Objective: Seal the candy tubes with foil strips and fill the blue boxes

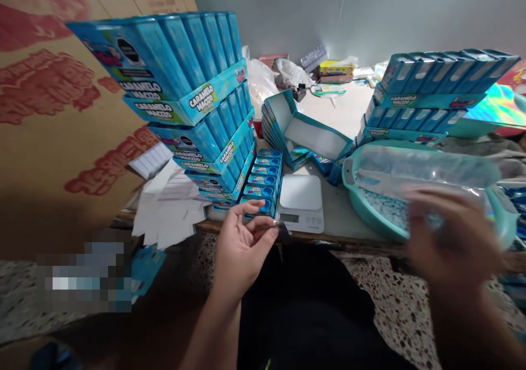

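My left hand [246, 244] is in front of the table edge, thumb and fingertips pinched together on a small, thin, dark glossy piece that I cannot make out. Just beyond it lies a white kitchen scale [301, 194] with a bare platform. To the scale's left stands a row of small blue candy boxes [265, 178]. My right hand [447, 233] is smeared by motion over the near right side of a turquoise basin [361, 208]. Something pale blue shows by its fingers, too blurred to name. Small blue-and-white pieces [380, 205] lie inside the basin, beside a clear plastic sheet [431, 167].
Tall stacks of blue display boxes [197, 107] rise on the left, with more stacks [423, 96] behind the basin. Open blue trays [308, 134] lie behind the scale. White papers [164, 205] spread at left beside a large cardboard carton [82, 112].
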Action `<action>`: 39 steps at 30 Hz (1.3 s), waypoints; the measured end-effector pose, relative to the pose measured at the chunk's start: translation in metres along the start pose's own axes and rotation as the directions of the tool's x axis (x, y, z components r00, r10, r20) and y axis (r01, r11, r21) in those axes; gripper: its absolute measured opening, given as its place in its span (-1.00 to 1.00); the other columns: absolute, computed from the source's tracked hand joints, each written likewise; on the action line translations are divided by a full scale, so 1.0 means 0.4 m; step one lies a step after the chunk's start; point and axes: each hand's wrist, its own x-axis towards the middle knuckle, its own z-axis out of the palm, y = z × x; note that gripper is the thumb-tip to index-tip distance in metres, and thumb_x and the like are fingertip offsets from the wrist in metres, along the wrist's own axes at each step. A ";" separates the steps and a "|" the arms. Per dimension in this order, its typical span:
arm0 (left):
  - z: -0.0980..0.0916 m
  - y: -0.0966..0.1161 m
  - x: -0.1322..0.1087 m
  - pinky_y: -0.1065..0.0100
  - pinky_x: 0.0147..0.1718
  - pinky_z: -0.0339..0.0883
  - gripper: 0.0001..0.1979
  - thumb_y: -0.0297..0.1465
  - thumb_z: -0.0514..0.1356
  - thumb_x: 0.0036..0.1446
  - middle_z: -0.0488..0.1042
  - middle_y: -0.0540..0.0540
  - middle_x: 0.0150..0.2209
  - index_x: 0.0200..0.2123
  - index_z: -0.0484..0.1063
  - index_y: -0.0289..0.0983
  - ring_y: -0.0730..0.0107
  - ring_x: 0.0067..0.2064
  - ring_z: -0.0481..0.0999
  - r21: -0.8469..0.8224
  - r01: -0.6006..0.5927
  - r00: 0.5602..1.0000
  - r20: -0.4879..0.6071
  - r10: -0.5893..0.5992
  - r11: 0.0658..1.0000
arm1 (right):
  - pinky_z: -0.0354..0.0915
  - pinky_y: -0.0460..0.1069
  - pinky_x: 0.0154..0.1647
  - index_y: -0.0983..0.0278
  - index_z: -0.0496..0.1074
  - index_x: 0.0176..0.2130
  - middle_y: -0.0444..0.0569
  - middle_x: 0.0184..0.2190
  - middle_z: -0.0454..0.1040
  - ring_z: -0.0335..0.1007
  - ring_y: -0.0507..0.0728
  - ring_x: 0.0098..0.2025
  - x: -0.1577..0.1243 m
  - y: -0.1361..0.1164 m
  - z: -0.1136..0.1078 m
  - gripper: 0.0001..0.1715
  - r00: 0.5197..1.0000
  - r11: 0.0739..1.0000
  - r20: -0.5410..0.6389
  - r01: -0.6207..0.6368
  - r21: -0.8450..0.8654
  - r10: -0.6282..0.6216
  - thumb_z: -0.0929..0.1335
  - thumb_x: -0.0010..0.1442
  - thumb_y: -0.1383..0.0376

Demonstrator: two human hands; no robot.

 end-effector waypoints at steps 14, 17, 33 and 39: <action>-0.029 -0.011 -0.042 0.23 0.03 0.46 -0.55 -0.37 0.41 0.01 0.38 -0.17 0.20 -0.07 0.31 -0.17 0.23 0.10 0.53 0.020 0.147 0.989 0.031 -0.147 0.989 | 0.34 -0.09 -0.40 0.25 0.60 -0.33 -0.08 -0.42 0.57 0.47 0.04 -0.41 -0.006 -0.166 0.299 -0.87 0.854 0.775 0.520 -0.336 0.535 0.011 0.41 0.23 0.37; -0.030 -0.020 -0.043 0.23 0.12 0.36 -0.50 -0.27 0.39 0.06 0.49 -0.21 0.12 0.06 0.40 -0.21 0.17 0.16 0.48 0.128 0.230 0.967 0.085 -0.241 0.965 | 0.38 -0.09 -0.41 0.25 0.61 -0.33 -0.07 -0.42 0.60 0.51 0.06 -0.42 -0.004 -0.177 0.314 -0.91 0.892 0.692 0.404 -0.422 0.586 0.203 0.44 0.19 0.30; -0.051 -0.039 0.017 0.44 -0.43 0.36 -0.47 0.02 0.25 0.14 0.51 -0.09 -0.17 0.01 0.43 -0.23 0.41 -0.33 0.51 0.195 0.216 0.973 -0.118 -0.196 0.957 | 0.36 -0.08 -0.47 0.28 0.50 -0.52 -0.09 -0.57 0.53 0.45 0.06 -0.51 -0.013 -0.170 0.375 -0.67 0.673 0.234 0.503 -0.695 0.679 0.542 0.59 -0.06 0.13; -0.042 -0.063 0.015 0.44 -0.37 0.43 -0.61 -0.06 0.34 0.08 0.53 -0.05 -0.39 -0.34 0.50 -0.30 0.43 -0.37 0.52 0.078 0.209 0.976 -0.080 -0.203 0.975 | 0.34 -0.11 -0.42 0.28 0.54 -0.49 -0.10 -0.54 0.56 0.46 0.02 -0.47 -0.016 -0.175 0.378 -0.71 0.669 0.177 0.532 -0.693 0.699 0.519 0.61 -0.07 0.17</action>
